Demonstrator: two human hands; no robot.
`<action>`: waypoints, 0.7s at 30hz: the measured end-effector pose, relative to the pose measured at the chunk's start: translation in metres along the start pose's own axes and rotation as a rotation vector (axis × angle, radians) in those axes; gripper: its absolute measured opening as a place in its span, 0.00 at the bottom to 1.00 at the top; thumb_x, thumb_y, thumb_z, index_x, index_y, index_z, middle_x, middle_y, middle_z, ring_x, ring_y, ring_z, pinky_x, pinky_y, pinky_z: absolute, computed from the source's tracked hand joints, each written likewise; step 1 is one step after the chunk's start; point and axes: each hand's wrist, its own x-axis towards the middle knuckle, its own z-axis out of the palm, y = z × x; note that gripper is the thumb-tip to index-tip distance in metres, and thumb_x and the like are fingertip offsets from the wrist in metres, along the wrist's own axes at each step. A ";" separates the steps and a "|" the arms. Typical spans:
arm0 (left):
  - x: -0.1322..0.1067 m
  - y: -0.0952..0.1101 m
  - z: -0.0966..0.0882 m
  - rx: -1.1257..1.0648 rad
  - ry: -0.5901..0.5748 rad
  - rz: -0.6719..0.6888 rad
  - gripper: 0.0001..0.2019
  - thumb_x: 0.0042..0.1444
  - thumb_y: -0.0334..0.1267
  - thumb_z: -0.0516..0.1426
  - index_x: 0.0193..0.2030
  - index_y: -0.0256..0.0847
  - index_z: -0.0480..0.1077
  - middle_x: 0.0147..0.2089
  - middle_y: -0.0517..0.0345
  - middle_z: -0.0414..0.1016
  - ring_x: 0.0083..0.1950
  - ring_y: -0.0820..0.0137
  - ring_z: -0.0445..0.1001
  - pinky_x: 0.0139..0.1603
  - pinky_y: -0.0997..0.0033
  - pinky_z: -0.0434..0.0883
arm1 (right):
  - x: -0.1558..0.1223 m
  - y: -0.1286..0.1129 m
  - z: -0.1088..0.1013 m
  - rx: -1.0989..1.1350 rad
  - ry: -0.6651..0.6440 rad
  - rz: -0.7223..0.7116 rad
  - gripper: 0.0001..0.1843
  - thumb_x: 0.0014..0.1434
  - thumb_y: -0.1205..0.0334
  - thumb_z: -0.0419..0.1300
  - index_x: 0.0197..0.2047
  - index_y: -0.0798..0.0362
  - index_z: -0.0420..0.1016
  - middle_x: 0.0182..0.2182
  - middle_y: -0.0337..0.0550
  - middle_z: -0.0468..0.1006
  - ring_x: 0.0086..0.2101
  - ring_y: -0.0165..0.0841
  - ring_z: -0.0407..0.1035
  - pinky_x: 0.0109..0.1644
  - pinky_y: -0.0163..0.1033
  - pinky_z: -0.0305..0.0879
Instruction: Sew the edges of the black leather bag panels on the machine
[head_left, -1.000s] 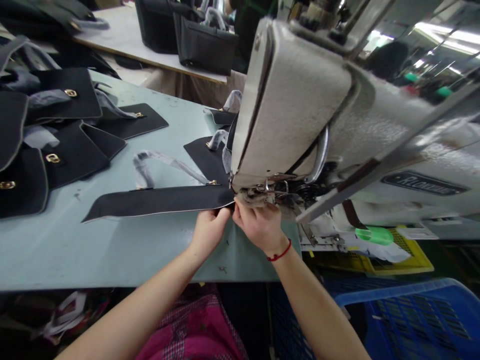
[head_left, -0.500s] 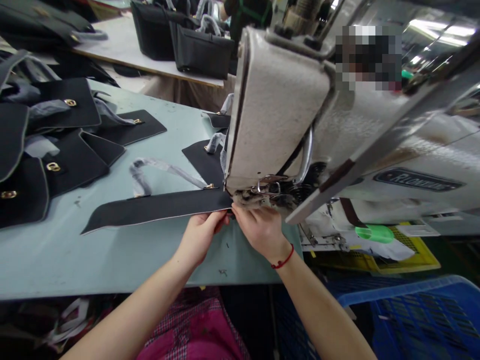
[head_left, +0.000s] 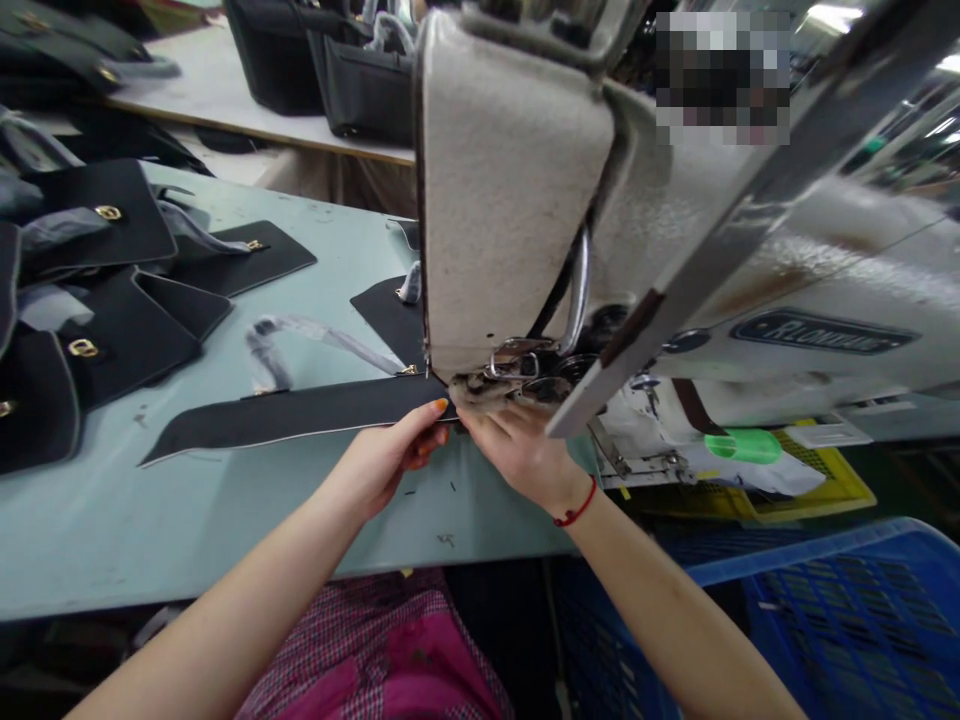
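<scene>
A long black bag panel (head_left: 300, 415) with a pale edge lies on the table, its right end under the head of the sewing machine (head_left: 517, 190). A plastic-wrapped handle (head_left: 322, 338) arches from its far edge, fixed by gold fittings. My left hand (head_left: 386, 450) pinches the panel's near edge, thumb on top and fingers curled beneath, just left of the needle area. Close beside it, my right hand (head_left: 521, 450) reaches under the machine head at the panel's right end. The machine hides part of its fingers, so its grip does not show clearly.
Several black bag pieces (head_left: 142, 335) with wrapped handles are heaped on the green-grey table (head_left: 247, 530) at left. Finished-looking black bags (head_left: 367, 95) stand on a table behind. A blue crate (head_left: 847, 610) and a yellow crate (head_left: 832, 470) sit low at right.
The view has shifted, with the machine now further left. My left thumb has moved up onto the panel's top face, near the machine. My right hand stays at the panel's end.
</scene>
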 end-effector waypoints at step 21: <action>0.005 0.006 -0.002 0.020 -0.027 -0.141 0.16 0.37 0.42 0.72 0.26 0.35 0.73 0.22 0.64 0.66 0.22 0.81 0.60 0.18 0.85 0.57 | 0.004 0.010 -0.002 0.087 0.071 -0.057 0.13 0.70 0.63 0.54 0.51 0.49 0.77 0.40 0.43 0.80 0.41 0.31 0.71 0.46 0.34 0.66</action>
